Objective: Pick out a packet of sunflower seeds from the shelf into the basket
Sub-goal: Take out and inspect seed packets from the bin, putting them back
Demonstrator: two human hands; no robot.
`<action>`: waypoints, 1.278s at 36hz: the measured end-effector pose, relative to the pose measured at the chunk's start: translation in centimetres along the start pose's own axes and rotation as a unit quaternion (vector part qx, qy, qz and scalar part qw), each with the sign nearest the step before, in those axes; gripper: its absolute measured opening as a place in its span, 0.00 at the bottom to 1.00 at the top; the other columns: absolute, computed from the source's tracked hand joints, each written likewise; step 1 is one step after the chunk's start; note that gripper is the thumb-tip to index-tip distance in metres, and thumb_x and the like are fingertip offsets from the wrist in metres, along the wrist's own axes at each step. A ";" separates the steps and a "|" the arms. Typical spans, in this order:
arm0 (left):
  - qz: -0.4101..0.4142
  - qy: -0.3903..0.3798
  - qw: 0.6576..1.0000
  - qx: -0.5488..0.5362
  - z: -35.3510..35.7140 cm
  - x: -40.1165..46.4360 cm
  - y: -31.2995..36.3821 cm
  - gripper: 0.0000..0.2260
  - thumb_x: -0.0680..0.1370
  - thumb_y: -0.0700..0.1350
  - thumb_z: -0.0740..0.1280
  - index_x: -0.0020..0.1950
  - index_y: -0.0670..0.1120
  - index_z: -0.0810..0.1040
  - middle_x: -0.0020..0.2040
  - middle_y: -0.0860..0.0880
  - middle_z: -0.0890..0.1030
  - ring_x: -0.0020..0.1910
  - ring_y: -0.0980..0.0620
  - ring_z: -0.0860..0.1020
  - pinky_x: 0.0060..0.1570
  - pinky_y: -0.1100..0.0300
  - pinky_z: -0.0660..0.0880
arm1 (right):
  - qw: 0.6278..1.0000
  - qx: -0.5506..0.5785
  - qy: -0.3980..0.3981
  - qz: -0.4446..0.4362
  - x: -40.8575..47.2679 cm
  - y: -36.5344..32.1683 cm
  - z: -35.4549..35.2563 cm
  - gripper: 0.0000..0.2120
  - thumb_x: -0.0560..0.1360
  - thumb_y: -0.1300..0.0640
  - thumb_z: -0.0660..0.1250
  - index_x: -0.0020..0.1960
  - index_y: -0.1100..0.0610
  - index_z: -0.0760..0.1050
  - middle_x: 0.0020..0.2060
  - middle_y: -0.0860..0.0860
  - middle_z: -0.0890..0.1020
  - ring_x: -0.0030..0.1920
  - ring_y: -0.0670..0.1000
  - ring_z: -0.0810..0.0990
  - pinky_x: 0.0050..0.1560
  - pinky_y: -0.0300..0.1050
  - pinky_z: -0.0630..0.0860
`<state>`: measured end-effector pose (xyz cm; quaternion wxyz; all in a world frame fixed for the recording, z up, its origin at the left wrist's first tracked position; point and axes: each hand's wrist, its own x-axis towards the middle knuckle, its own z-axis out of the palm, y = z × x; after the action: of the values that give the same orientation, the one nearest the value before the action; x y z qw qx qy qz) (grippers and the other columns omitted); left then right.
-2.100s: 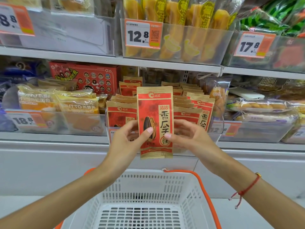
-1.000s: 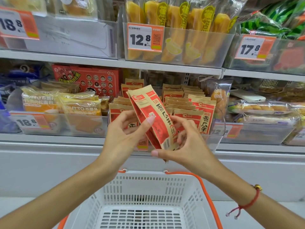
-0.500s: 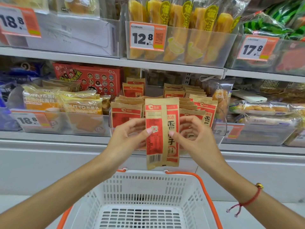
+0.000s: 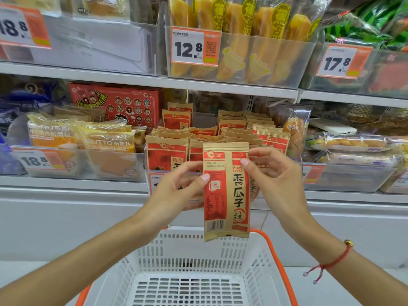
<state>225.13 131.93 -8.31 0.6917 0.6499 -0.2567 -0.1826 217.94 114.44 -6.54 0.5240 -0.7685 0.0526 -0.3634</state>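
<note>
**Seed packet upright in both my hands, above the basket**

I hold one packet of sunflower seeds (image 4: 226, 191) upright in front of the shelf (image 4: 72, 184), its back panel with the barcode and date stamp turned towards me. My left hand (image 4: 176, 191) pinches the packet's left edge about halfway up, thumb on the face I can see and the other fingers curled behind it. My right hand (image 4: 273, 175) grips the right edge nearer the top, thumb tip pressed on the red print, the remaining fingers bent behind and partly hidden. A red string bracelet (image 4: 331, 262) circles my right wrist.

The packet's bottom edge hangs just above the far rim of the white basket (image 4: 192, 244), which has an orange handle (image 4: 280, 261) and sits below my forearms. Behind the packet, more seed packets (image 4: 167, 151) of the same kind stand in rows in a clear shelf bin. Yellow bread bags (image 4: 103, 142) lie to the left, and orange price tags reading 12.8 (image 4: 187, 48) and 17.8 (image 4: 337, 61) sit on the shelf above
</note>
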 end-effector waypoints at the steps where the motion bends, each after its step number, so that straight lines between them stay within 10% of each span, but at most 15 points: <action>1: 0.009 0.004 1.000 0.008 0.0 0.0 0.0 0.11 0.79 0.45 0.65 0.59 0.57 0.76 0.48 0.55 0.86 0.47 0.56 0.84 0.39 0.67 0.79 | 1.000 0.000 0.000 -0.005 -0.1 -0.1 0.1 0.07 0.73 0.58 0.72 0.46 0.47 0.78 0.44 0.45 0.83 0.44 0.42 0.82 0.42 0.33 0.78; 11: 0.044 0.015 0.999 0.010 0.0 0.0 -0.5 0.09 0.81 0.42 0.63 0.59 0.51 0.75 0.52 0.56 0.83 0.54 0.60 0.81 0.55 0.59 0.78 | 0.974 -0.077 0.024 -0.212 -1.0 -0.8 0.6 0.06 0.74 0.55 0.72 0.50 0.48 0.79 0.44 0.42 0.83 0.44 0.45 0.83 0.42 0.43 0.80; 21: 0.028 -0.008 0.999 -0.013 -0.6 0.2 -0.9 0.10 0.75 0.41 0.68 0.56 0.48 0.77 0.53 0.49 0.84 0.53 0.52 0.83 0.59 0.52 0.78 | 0.848 -0.239 -0.010 -0.474 -2.2 -0.4 1.6 0.06 0.77 0.59 0.70 0.50 0.57 0.85 0.36 0.51 0.83 0.34 0.50 0.78 0.33 0.39 0.72; 27: 0.049 -0.006 0.997 0.057 -0.8 -0.1 -0.8 0.13 0.78 0.41 0.66 0.61 0.53 0.76 0.55 0.54 0.84 0.57 0.56 0.80 0.62 0.55 0.75 | 0.908 -0.167 -0.011 -0.383 -1.7 -0.6 1.2 0.06 0.75 0.58 0.72 0.51 0.56 0.84 0.38 0.51 0.83 0.37 0.48 0.80 0.35 0.45 0.76; 31: 0.099 -0.022 0.984 0.144 -0.6 -0.3 -0.2 0.14 0.77 0.47 0.67 0.62 0.58 0.75 0.57 0.64 0.80 0.57 0.66 0.77 0.58 0.66 0.71 | 0.991 -0.019 0.003 -0.133 -0.7 -1.5 0.3 0.06 0.73 0.58 0.72 0.48 0.48 0.81 0.42 0.46 0.84 0.44 0.47 0.83 0.43 0.41 0.80; 35: 0.099 -0.035 0.983 0.151 0.0 -0.5 0.2 0.10 0.77 0.50 0.66 0.57 0.58 0.76 0.54 0.61 0.81 0.55 0.61 0.79 0.56 0.63 0.76 | 0.995 0.066 -0.030 0.063 0.3 -0.6 -0.5 0.05 0.74 0.57 0.70 0.49 0.51 0.79 0.45 0.47 0.85 0.47 0.45 0.83 0.44 0.37 0.80; 46: 0.075 0.117 0.990 0.018 0.0 -0.3 0.4 0.05 0.78 0.46 0.68 0.51 0.54 0.79 0.49 0.53 0.83 0.47 0.56 0.83 0.40 0.65 0.80 | 0.982 -0.121 -0.144 -0.016 -0.5 -0.2 0.0 0.27 0.69 0.53 0.76 0.65 0.43 0.71 0.51 0.41 0.78 0.50 0.41 0.77 0.50 0.38 0.78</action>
<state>224.85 132.16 -7.94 0.7169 0.6579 -0.2257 -0.0485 217.52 114.72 -6.57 0.4238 -0.8711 0.0079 -0.2478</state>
